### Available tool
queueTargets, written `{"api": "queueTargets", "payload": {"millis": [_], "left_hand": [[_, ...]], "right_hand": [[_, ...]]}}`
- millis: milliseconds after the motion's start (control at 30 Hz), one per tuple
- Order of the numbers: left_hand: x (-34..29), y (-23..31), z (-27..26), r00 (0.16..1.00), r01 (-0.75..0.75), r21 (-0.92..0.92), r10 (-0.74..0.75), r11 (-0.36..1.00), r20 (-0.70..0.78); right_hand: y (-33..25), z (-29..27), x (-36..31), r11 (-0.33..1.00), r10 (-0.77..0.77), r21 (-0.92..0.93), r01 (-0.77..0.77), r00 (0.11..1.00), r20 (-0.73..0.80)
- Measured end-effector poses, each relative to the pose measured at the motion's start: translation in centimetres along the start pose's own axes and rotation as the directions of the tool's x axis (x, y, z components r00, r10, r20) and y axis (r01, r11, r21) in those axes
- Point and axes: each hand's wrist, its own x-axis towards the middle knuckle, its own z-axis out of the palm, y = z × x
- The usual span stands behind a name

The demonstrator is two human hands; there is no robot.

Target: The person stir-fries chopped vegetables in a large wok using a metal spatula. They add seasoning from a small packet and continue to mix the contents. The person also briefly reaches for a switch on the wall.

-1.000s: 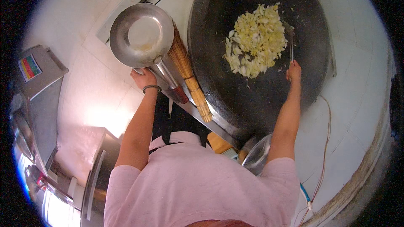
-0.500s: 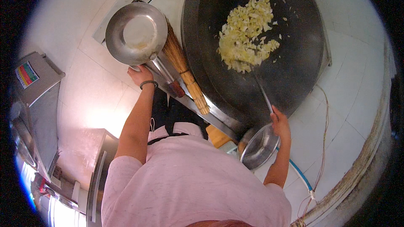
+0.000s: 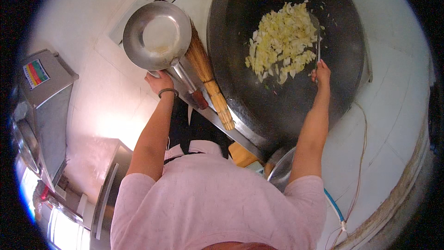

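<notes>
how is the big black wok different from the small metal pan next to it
The black wok is dark, much wider and holds chopped pale yellow food; the steel pan is shiny, smaller and looks empty. The right hand works a spatula in the wok, while the left hand rests at the pan's rim. Both are round and shallow.

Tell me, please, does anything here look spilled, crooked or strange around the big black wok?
Nothing serious stands out. A few small bits of chopped food lie scattered apart from the main pile inside the wok. The straw brush rests slanted along the wok's rim, beside the steel bowl.
</notes>
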Motion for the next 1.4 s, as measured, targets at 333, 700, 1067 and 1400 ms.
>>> {"api": "queueTargets", "payload": {"millis": [333, 700, 1067, 1400], "left_hand": [[-0.1, 0.7, 0.2, 0.999, -0.004, -0.062, 0.006, 0.998, 0.043], [-0.3, 1.5, 0.3, 0.994, -0.031, -0.059, 0.037, 0.998, 0.102], [-0.2, 1.4, 0.4, 0.994, -0.075, -0.082, 0.081, 0.994, 0.072], [-0.2, 1.0, 1.2, 0.992, -0.087, -0.09, 0.094, 0.992, 0.085]], "right_hand": [[3.9, -0.1, -15.0, 0.784, 0.143, -0.621, 0.011, 0.97, 0.198], [-3.4, -7.1, -25.3, -0.064, -0.059, -0.853, 0.519, 0.851, 0.522], [-4.7, -7.1, -12.9, -0.171, -0.201, -0.922, 0.347, 0.904, 0.377], [0.1, -4.0, -12.6, -0.181, -0.059, -0.936, 0.303, 0.946, 0.318]]}}
